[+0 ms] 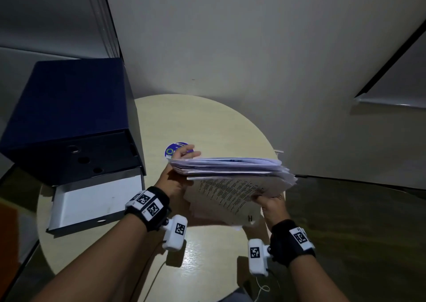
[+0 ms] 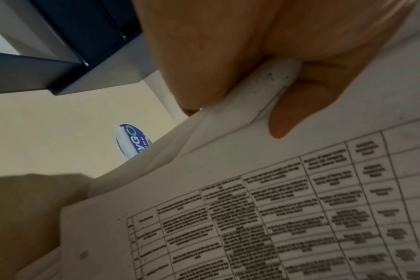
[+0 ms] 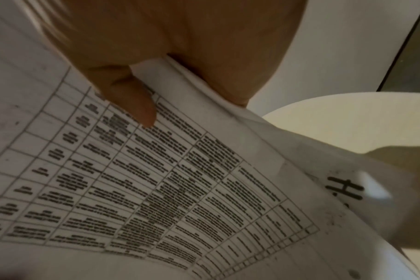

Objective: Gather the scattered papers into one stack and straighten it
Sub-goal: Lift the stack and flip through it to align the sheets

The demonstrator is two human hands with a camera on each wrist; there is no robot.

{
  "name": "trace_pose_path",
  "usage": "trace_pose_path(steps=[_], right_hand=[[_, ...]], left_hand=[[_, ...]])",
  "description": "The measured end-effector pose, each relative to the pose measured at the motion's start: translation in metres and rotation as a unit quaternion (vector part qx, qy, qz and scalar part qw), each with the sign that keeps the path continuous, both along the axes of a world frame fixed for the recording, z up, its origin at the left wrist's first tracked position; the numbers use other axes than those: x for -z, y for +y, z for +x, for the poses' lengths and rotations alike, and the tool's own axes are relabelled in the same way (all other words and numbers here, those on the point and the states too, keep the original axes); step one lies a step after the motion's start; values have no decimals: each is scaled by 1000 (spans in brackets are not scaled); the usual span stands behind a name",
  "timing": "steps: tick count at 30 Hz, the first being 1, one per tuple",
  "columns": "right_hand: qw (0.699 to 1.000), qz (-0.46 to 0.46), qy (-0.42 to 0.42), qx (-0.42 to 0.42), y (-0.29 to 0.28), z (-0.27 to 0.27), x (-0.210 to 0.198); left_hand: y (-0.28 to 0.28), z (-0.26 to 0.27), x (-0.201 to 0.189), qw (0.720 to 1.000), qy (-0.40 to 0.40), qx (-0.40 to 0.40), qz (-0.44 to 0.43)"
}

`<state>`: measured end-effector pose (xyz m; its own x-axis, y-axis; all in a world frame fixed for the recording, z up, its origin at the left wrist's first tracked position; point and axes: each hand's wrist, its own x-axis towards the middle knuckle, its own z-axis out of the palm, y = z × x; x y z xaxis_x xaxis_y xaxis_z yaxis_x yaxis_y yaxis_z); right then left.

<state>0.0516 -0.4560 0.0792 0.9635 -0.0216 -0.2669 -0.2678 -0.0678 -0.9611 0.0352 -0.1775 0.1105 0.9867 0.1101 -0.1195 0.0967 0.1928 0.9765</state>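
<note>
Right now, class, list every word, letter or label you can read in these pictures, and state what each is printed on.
"H": printed black on the corner of the facing sheet of the paper stack.
"YG": white letters on the round blue sticker on the table; the rest is hidden.
Table text on the sheet: too blurred to read.
Wristband markers: square codes, no words.
</note>
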Motion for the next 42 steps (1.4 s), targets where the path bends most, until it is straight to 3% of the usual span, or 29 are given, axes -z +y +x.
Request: trace_pose_path(steps=[3, 6, 10, 13, 16, 20, 23, 31, 37, 42], right_hand=[[999, 2, -33, 6, 5, 2, -6], [997, -55, -46, -37, 10, 0, -11], [995, -76, -45, 36, 18, 8, -17], [992, -89, -84, 31, 25, 13, -30], [991, -77, -103, 31, 30, 10, -36], [996, -50, -77, 22, 33, -3, -27], [991, -43, -122, 14, 33, -5, -26], [987, -8, -163, 14, 38, -7, -30], [991, 15, -133, -2, 39, 2, -30], [996, -33, -79, -8, 47, 7, -27]], left_hand=[[-4, 5, -4, 999, 10, -33, -21], [-7, 6, -4, 999, 6, -47, 16], [-10, 3, -10, 995, -24, -30, 89], [-15, 4, -31, 993, -73, -65, 64], [-16, -2, -43, 988, -111, -98, 35], [-9, -11, -28, 989, -80, -107, 60], [-4, -13, -22, 989, -77, -117, 49], [7, -9, -20, 991, -84, -90, 50], [7, -2, -17, 993, -58, -77, 61], [0, 4, -21, 993, -43, -83, 65]])
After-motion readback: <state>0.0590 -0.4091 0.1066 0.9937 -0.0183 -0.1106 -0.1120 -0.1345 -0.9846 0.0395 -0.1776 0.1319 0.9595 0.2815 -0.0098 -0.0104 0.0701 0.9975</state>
